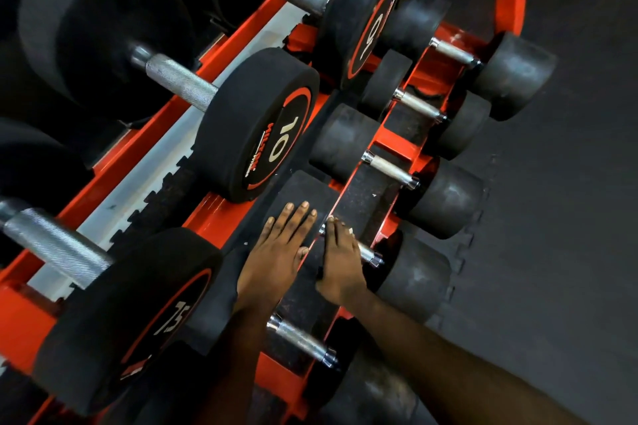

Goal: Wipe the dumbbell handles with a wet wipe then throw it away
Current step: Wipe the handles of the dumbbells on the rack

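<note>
Small black dumbbells lie in a row on the lower tier of a red rack (396,143). My left hand (279,247) rests flat, fingers straight, on the inner head (303,188) of one dumbbell. My right hand (341,264) is curled over that dumbbell's steel handle (370,255), of which only the outer end shows, next to the outer head (414,279). A sliver of white, the wet wipe (350,230), peeks out at my right fingers; the rest of it is hidden under the hand.
More small dumbbells lie beside it, with handles nearer me (300,340) and farther away (390,171), (419,106). Larger dumbbells marked 10 (276,145) and 7.5 (174,317) sit on the upper tier at left. Dark rubber floor (559,224) lies to the right.
</note>
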`<state>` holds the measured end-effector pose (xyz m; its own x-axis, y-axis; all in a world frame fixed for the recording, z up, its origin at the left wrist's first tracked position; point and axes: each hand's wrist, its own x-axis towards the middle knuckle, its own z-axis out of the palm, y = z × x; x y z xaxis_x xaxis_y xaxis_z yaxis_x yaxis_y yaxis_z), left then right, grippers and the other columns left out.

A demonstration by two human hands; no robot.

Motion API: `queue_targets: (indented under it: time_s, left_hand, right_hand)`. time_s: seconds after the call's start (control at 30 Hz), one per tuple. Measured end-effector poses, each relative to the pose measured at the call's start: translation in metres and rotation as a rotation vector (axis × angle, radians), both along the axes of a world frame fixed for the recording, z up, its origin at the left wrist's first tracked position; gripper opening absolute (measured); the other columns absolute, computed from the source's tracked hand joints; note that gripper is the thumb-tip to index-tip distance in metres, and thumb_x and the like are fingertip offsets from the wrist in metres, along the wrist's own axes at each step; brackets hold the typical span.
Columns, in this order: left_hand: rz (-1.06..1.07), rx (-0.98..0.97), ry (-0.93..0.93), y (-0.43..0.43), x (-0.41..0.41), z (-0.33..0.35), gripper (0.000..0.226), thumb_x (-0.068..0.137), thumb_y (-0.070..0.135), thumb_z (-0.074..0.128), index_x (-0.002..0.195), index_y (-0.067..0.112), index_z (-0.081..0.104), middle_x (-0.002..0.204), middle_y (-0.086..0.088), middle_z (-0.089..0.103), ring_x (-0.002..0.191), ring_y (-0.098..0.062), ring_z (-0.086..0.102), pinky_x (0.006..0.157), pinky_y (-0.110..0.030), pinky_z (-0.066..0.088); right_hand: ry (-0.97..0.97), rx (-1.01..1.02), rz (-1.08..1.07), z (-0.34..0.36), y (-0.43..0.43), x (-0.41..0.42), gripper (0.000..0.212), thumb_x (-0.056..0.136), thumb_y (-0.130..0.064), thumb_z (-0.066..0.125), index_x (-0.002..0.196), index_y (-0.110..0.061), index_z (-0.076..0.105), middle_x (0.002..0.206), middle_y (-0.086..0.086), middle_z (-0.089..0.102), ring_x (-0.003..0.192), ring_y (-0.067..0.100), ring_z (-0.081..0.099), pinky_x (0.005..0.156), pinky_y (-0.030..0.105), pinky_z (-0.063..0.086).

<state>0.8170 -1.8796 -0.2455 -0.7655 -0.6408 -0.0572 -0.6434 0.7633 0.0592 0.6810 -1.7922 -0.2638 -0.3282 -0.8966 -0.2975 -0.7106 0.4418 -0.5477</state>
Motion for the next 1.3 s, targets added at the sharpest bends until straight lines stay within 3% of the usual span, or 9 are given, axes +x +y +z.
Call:
queue_targets:
  time_s: [0.1, 0.2, 0.33, 0.53, 0.6, 0.67, 0.83, 1.03, 1.3]
  left_hand:
    - [0.001, 0.005, 0.004, 0.002, 0.001, 0.001, 0.070, 0.102, 0.034, 0.042, 0.163, 0.027, 0.008, 0.170, 0.009, -0.004, 0.156, -0.012, -0.007, 0.125, -0.039, 0.006]
    - [0.004, 0.009, 0.013, 0.002, 0.000, 0.002, 0.073, 0.100, 0.031, 0.047, 0.163, 0.027, 0.010, 0.170, 0.010, -0.003, 0.156, -0.012, -0.006, 0.125, -0.040, 0.007]
    - [0.000, 0.015, 0.008, 0.002, -0.001, 0.003, 0.075, 0.099, 0.029, 0.050, 0.163, 0.027, 0.010, 0.170, 0.009, -0.001, 0.156, -0.013, -0.006, 0.125, -0.042, 0.010]
    - [-0.001, -0.005, 0.006, 0.001, 0.001, 0.000, 0.073, 0.100, 0.033, 0.042, 0.163, 0.028, 0.004, 0.170, 0.009, -0.004, 0.156, -0.013, -0.008, 0.125, -0.041, 0.007]
    - [-0.006, -0.005, 0.009, 0.001, 0.001, 0.000, 0.073, 0.101, 0.034, 0.042, 0.162, 0.029, 0.003, 0.170, 0.009, -0.004, 0.156, -0.013, -0.007, 0.125, -0.041, 0.007]
    - [-0.009, 0.003, 0.017, 0.000, 0.001, 0.000, 0.073, 0.101, 0.033, 0.042, 0.162, 0.030, 0.001, 0.170, 0.009, -0.004, 0.156, -0.012, -0.008, 0.125, -0.040, 0.006]
    - [-0.012, 0.019, 0.044, 0.001, 0.000, 0.002, 0.071, 0.101, 0.032, 0.039, 0.162, 0.030, 0.005, 0.170, 0.011, -0.004, 0.156, -0.011, -0.007, 0.125, -0.041, 0.010]
    - [-0.005, 0.025, 0.058, 0.002, 0.002, 0.001, 0.077, 0.101, 0.026, 0.052, 0.162, 0.030, 0.007, 0.170, 0.013, -0.004, 0.156, -0.011, -0.007, 0.125, -0.041, 0.011]
    - [-0.028, 0.040, 0.103, 0.000, 0.002, 0.003, 0.075, 0.101, 0.027, 0.049, 0.162, 0.031, 0.006, 0.170, 0.013, -0.003, 0.155, -0.009, -0.009, 0.125, -0.039, 0.008]
  right_hand:
    - [0.069, 0.048, 0.067, -0.001, 0.003, 0.007, 0.123, 0.068, -0.024, 0.076, 0.154, -0.002, -0.008, 0.163, 0.016, -0.005, 0.151, 0.031, -0.004, 0.124, 0.042, 0.001]
    - [0.007, 0.142, 0.026, 0.007, -0.029, -0.009, 0.105, 0.072, -0.034, 0.074, 0.151, 0.003, 0.015, 0.154, 0.020, 0.026, 0.142, 0.036, 0.027, 0.120, 0.043, 0.020]
    - [-0.154, 0.324, 0.048, 0.017, -0.061, -0.040, 0.070, 0.078, -0.044, 0.068, 0.138, -0.014, 0.047, 0.138, 0.010, 0.055, 0.125, 0.028, 0.054, 0.103, 0.036, 0.045]
    - [0.134, 0.248, 0.080, 0.015, -0.015, -0.004, 0.117, 0.070, -0.040, 0.077, 0.152, 0.004, 0.006, 0.154, 0.021, 0.019, 0.143, 0.037, 0.021, 0.120, 0.043, 0.018]
    - [0.127, 0.228, 0.107, 0.011, -0.006, 0.001, 0.122, 0.071, -0.039, 0.075, 0.153, 0.003, -0.006, 0.160, 0.023, 0.001, 0.149, 0.039, 0.003, 0.123, 0.045, 0.005]
    - [0.122, 0.213, 0.127, 0.008, -0.008, -0.004, 0.120, 0.071, -0.039, 0.075, 0.153, 0.002, -0.003, 0.160, 0.022, 0.006, 0.148, 0.038, 0.007, 0.123, 0.045, 0.006]
    - [0.036, 0.332, 0.109, 0.013, -0.025, -0.051, 0.063, 0.082, -0.036, 0.065, 0.136, -0.013, 0.044, 0.135, 0.011, 0.056, 0.122, 0.031, 0.055, 0.103, 0.039, 0.043]
    - [0.283, 0.541, 0.173, 0.019, -0.009, -0.059, 0.039, 0.088, -0.021, 0.055, 0.126, -0.020, 0.060, 0.132, 0.003, 0.061, 0.127, 0.025, 0.054, 0.115, 0.050, 0.024]
    - [0.502, 0.279, 0.062, 0.032, 0.017, -0.038, 0.028, 0.096, -0.013, 0.042, 0.105, -0.020, 0.068, 0.109, 0.001, 0.071, 0.102, 0.022, 0.066, 0.104, 0.039, 0.032]
